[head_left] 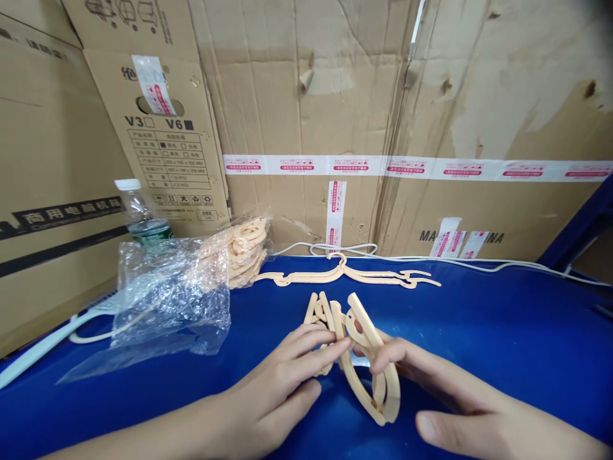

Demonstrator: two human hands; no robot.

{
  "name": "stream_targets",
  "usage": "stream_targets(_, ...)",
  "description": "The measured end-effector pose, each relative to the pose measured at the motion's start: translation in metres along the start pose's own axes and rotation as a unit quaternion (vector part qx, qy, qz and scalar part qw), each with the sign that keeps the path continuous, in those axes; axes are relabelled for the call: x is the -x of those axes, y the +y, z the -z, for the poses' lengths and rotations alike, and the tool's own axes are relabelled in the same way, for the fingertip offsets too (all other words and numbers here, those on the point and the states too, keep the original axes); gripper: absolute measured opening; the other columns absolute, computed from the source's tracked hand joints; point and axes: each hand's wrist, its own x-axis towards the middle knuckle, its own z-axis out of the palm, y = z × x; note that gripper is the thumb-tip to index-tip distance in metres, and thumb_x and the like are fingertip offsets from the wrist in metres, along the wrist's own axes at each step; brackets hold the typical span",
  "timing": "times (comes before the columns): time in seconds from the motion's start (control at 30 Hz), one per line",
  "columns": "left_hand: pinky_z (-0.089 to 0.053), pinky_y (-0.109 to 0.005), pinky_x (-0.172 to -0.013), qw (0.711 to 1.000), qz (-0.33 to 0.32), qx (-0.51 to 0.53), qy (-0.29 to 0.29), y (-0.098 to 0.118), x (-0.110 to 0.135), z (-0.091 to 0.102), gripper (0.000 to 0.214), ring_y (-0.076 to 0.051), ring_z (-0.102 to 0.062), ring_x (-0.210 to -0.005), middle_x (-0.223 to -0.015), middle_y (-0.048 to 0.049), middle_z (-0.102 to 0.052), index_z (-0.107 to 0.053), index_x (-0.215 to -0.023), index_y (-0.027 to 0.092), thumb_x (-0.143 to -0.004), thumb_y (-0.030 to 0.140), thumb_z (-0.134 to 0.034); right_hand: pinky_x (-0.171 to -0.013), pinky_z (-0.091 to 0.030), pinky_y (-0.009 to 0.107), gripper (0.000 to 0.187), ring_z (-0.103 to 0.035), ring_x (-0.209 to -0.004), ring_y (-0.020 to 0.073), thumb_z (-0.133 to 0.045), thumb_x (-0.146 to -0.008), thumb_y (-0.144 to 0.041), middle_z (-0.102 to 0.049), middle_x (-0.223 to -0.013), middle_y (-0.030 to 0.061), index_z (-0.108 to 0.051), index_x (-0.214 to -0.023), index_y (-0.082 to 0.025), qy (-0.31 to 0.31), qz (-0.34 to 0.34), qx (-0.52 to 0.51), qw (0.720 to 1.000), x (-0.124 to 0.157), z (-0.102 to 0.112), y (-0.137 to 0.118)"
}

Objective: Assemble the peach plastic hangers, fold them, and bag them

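Observation:
Both my hands meet over a folded beige plastic hanger (368, 358) near the front of the blue table (502, 332). The fingers of my left hand (282, 377) pinch its left part, where several folded pieces stick up. My right hand (445, 390) grips the curved right part from the other side. An unfolded beige hanger (345, 276) lies flat farther back on the table. A clear plastic bag (177, 294) at the left holds more beige hangers (244, 249).
Cardboard boxes (335, 115) wall off the back and left sides. A water bottle (141, 214) stands behind the bag. A white cable (479, 263) runs along the table's back edge, and a white strip (43, 348) lies at the left.

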Motion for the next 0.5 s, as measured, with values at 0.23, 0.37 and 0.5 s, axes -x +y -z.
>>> stream_targets(0.23,-0.030,-0.051,-0.115,0.998,-0.042,-0.036,0.009,0.001,0.001,0.000,0.063,-0.027,-0.031,-0.143,-0.152,-0.0059,-0.040,-0.030,-0.150,0.032,-0.093,0.012,-0.047,-0.115,-0.027,0.050,0.047,-0.038,-0.139,0.0282,-0.056,-0.093,-0.044,-0.046,-0.148,0.0045,-0.049,-0.138,-0.035,0.003,-0.035,0.091,0.995,0.001,0.003,0.000)
stream_targets(0.37,-0.029,-0.053,-0.115,0.998,-0.034,-0.046,-0.007,0.000,0.001,-0.001,0.065,-0.029,-0.030,-0.143,-0.154,-0.0055,-0.038,-0.029,-0.151,0.031,-0.092,0.013,-0.048,-0.116,-0.025,0.052,0.049,-0.034,-0.141,0.0295,-0.056,-0.092,-0.047,-0.043,-0.151,0.0040,-0.049,-0.140,-0.036,0.035,-0.033,0.137,0.989,0.003,0.002,0.007)
stream_targets(0.5,-0.027,-0.056,-0.116,0.997,-0.033,-0.063,-0.022,0.002,0.000,-0.003,0.071,-0.029,-0.026,-0.145,-0.155,-0.0041,-0.036,-0.024,-0.152,0.031,-0.089,0.014,-0.052,-0.116,-0.023,0.053,0.050,-0.030,-0.143,0.0305,-0.058,-0.091,-0.047,-0.043,-0.151,0.0038,-0.050,-0.139,-0.036,0.061,-0.021,0.165,0.984,0.007,0.001,0.016)
